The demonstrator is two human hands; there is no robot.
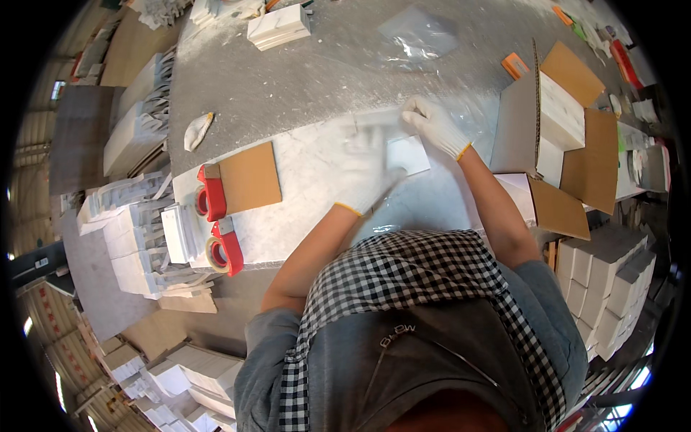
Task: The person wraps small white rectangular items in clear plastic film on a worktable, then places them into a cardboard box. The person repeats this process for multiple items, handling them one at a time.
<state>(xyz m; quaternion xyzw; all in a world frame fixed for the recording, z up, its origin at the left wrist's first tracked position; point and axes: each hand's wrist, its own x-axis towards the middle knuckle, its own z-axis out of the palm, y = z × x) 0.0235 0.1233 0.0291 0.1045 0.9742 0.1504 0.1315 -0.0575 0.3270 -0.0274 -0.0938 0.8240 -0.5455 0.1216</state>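
Observation:
Both my hands wear white knit gloves with yellow cuffs. My left hand is smeared by motion over the white marble-look slab, so its fingers cannot be read. Just to its right a small white square piece lies between my two hands. My right hand is beyond that piece at the slab's far edge, fingers curled closed; whatever they grip is hidden. Clear plastic film spreads next to the right hand and under that forearm.
Two red tape dispensers and a flat cardboard piece lie at left. An open cardboard box with white blocks stands at right. Farther off are a loose glove, a white tile stack and a clear bag.

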